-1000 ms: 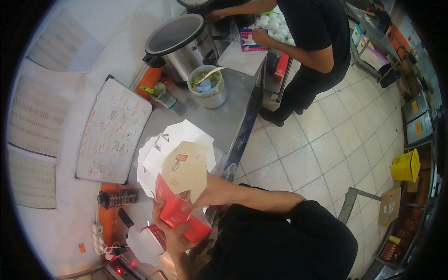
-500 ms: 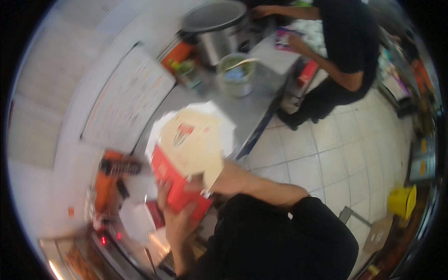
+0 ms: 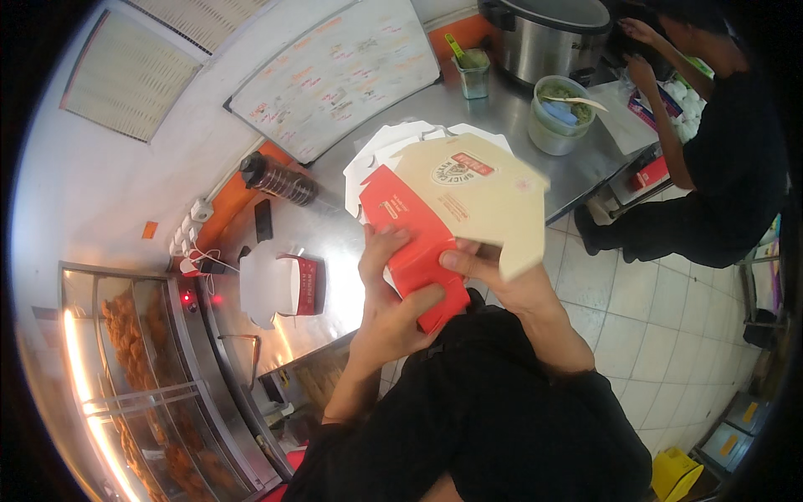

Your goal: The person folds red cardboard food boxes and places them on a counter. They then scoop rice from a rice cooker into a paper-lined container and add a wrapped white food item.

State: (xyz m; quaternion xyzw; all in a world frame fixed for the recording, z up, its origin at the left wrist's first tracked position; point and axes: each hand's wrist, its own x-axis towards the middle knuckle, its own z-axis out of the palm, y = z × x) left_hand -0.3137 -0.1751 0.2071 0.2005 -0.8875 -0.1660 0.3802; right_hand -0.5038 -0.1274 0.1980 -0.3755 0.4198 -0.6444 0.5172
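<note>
In front of my body I hold a partly folded cardboard food box (image 3: 489,205), with a cream flap and red side panels. My left hand (image 3: 389,301) is closed on its red part, fingers at the left edge and thumb near the lower corner. The right hand (image 3: 510,280) grips the box's near right side, the thumb pressing on the red panel beside the cream flap. Other fingers of that hand are partly hidden by the cardboard. White flat cardboard pieces (image 3: 372,163) show behind the box.
On the metal table (image 3: 335,222) stand an opened red-and-white box (image 3: 308,284), a dark bottle (image 3: 280,180), a phone (image 3: 263,219), tubs (image 3: 558,117) and a large cooker (image 3: 548,42). A heated cabinet (image 3: 142,376) with fried food is at left. Another person (image 3: 711,142) works at right.
My view has shifted, so the box and hands appear farther right. My right hand, mostly hidden by the box before, now shows its thumb on the red panel. Both hands still hold the box.
</note>
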